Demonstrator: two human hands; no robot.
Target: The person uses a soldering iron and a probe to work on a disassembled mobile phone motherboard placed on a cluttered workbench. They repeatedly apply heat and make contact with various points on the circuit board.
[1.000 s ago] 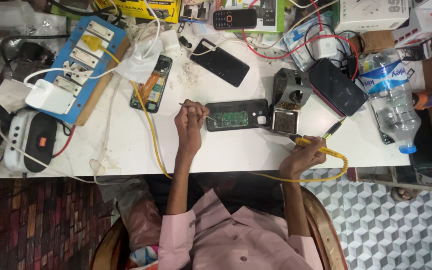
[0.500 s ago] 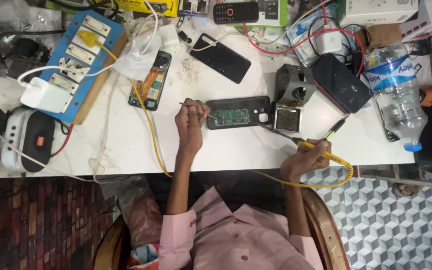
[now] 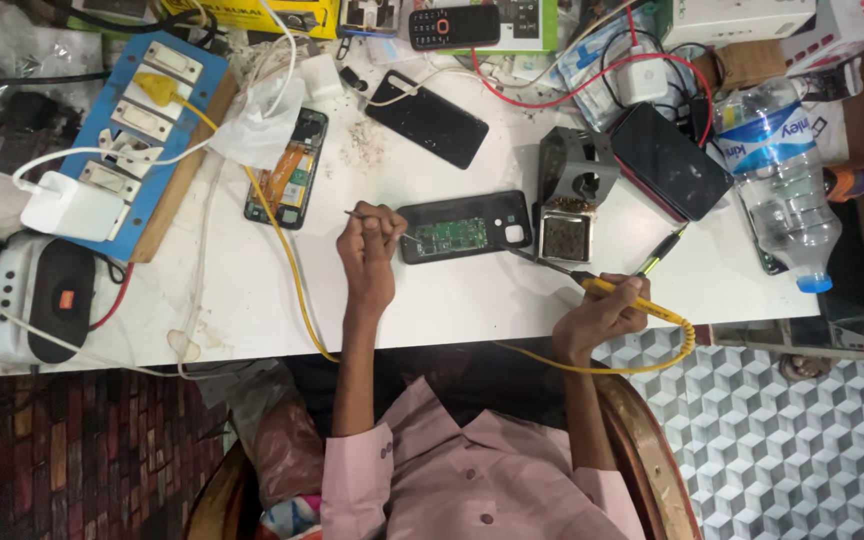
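- Head view: the opened black phone with a green circuit board (image 3: 464, 236) lies on the white desk (image 3: 252, 310), as it did a second ago.
- The left hand (image 3: 370, 240) has stayed just left of that phone, fingers pinched shut on thin metal tweezers (image 3: 360, 213).
- The right hand (image 3: 602, 315), below and right of the phone, is wrapped around the yellow-handled soldering iron (image 3: 620, 295). Its tip now points closer to the phone than before, so the work on the board looks under way.
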